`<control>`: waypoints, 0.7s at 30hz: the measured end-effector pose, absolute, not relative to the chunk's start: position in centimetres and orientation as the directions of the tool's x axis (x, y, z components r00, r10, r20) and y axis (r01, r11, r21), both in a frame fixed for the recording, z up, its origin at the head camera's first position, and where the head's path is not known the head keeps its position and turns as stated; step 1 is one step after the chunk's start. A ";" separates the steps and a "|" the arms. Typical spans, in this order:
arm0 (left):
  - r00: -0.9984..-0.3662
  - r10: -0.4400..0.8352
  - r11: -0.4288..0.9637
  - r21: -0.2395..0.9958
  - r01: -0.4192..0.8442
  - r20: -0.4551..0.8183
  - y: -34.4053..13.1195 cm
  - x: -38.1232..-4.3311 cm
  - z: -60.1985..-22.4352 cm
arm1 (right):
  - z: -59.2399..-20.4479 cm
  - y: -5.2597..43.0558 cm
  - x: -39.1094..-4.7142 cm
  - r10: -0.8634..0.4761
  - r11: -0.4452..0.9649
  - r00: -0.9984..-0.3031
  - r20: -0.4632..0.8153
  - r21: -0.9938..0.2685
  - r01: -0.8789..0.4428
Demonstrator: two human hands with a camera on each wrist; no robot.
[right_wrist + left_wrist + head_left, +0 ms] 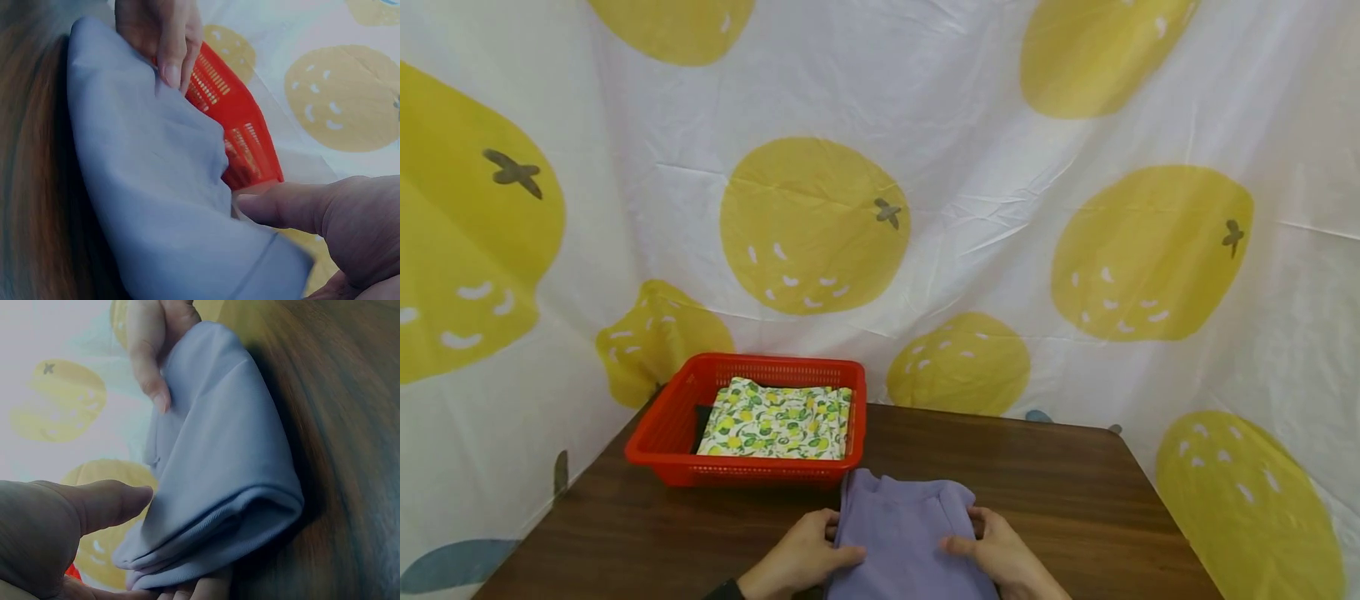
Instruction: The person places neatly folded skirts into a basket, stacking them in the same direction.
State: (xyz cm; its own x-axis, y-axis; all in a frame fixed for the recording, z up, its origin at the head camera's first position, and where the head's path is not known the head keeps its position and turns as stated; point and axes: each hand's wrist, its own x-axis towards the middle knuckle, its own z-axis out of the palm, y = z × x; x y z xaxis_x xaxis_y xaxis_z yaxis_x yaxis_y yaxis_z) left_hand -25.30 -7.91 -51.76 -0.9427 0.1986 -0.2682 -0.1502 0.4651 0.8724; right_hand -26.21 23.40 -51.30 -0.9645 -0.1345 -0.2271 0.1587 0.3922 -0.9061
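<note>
A folded purple shirt [906, 533] is held at the front of the table, its layered edges showing in the left wrist view. My left hand [808, 552] grips its left side, the thumb on top and the other fingers at the side and underneath. On the opposite side my right hand [1000, 552] holds it the same way, thumb lying over the cloth. In the left wrist view the shirt [219, 444] is raised at a slant, with fingertips [209, 589] showing below its lower edge. The right wrist view shows its smooth outer face [144, 169]; most right-hand fingers are hidden there.
A red plastic basket [655, 454] stands at the back left of the brown wooden table [1037, 483], just beyond the shirt. Inside it lies a folded lemon-print cloth [778, 421], with something dark beside it. A lemon-patterned curtain [970, 275] hangs behind and at both sides.
</note>
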 end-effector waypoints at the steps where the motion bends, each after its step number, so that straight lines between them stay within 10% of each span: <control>1: -0.942 0.196 0.469 0.870 -0.154 -0.272 -7.8 -25.4 -51.8 | -51.4 23.3 -26.3 -0.148 0.390 -0.961 -0.233 -0.907 0.160; 21: -0.925 0.333 0.317 0.946 -0.071 -0.181 -6.0 -25.4 -51.7 | -51.8 24.3 -26.3 -0.368 0.207 -0.901 -0.229 -0.965 0.160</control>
